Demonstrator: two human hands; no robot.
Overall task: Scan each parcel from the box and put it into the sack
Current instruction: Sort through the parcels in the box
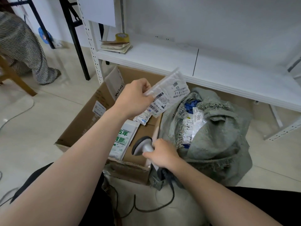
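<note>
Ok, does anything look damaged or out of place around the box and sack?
The green woven sack is frayed and torn along its open mouth, threads hanging beside the labelled parcel inside. The cardboard box has a ragged near edge. Nothing looks spilled.

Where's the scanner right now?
In the head view, the scanner sits low centre, gripped by the right hand over the box's near right corner, just left of the sack.
</note>
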